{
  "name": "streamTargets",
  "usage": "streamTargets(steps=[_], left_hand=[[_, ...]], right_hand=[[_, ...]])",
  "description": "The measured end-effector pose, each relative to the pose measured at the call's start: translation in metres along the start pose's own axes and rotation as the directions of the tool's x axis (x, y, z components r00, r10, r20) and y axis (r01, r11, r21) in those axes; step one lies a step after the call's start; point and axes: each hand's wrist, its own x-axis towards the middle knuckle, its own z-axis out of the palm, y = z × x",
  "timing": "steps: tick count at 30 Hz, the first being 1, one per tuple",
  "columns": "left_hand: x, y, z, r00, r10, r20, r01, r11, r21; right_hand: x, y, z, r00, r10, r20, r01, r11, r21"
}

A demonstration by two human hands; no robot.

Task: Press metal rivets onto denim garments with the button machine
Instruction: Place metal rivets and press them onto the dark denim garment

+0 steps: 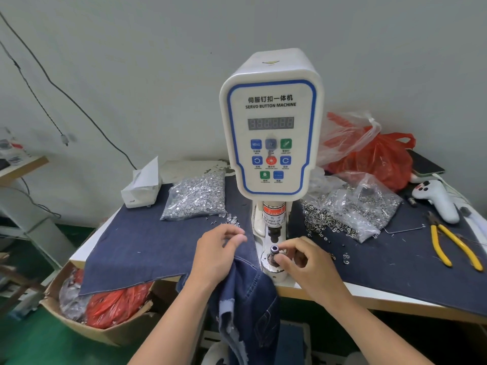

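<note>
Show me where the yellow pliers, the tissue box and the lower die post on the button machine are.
yellow pliers (439, 245): head view, left handle.
tissue box (141, 192): head view, front face.
lower die post (274, 250): head view, its top.

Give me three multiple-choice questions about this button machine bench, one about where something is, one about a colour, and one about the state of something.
1. Where do the pliers lie?
A. on the cloth, right of the button machine
B. in the cardboard box
C. on top of the machine

2. What colour are the plier handles?
A. blue
B. yellow
C. green

3. What is the right hand doing?
A. lying flat on the cloth
B. gripping the pliers
C. holding its curled fingers at the lower die

Answers: 1 A, they lie near the table's right edge. 2 B, both handles are yellow. 3 C, the fingertips meet at the small post under the press head.
</note>
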Motion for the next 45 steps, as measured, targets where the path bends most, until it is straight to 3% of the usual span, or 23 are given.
streamTargets(steps=[7,15,23,33,38,41,43,45], left_hand=[[-0.017,0.024,0.019,0.979,0.149,0.142,-0.155,0.987,0.031],[-0.021,0.031,0.021,0.973,0.168,0.157,-0.189,0.972,0.136],[-0.021,0.046,0.022,0.950,0.262,0.169,-0.306,0.887,0.345],[-0.017,0.055,0.022,0.933,0.273,0.234,-0.354,0.811,0.466],[-0.018,0.053,0.016,0.927,0.296,0.230,-0.367,0.844,0.392],[-0.022,0.046,0.009,0.962,0.229,0.147,-0.259,0.934,0.246],[-0.027,0.037,0.004,0.982,0.159,0.098,-0.171,0.977,0.128],[-0.035,0.032,-0.001,0.988,0.113,0.105,-0.113,0.994,-0.007]], right_hand=[[0.000,0.003,0.001,1.000,0.010,-0.003,-0.010,1.000,-0.016],[0.001,0.008,0.002,1.000,0.010,-0.018,-0.010,1.000,-0.014],[0.003,0.014,0.004,1.000,0.017,-0.018,-0.017,1.000,0.015],[0.003,0.012,0.004,1.000,0.004,-0.019,-0.003,1.000,0.011],[0.002,0.010,0.003,1.000,0.006,-0.014,-0.006,0.999,0.039],[0.001,0.007,0.000,0.999,0.036,-0.008,-0.036,0.998,0.055],[-0.005,0.004,-0.004,0.994,0.050,-0.097,-0.039,0.993,0.109],[-0.017,-0.004,-0.008,0.989,-0.031,-0.147,0.048,0.992,0.116]])
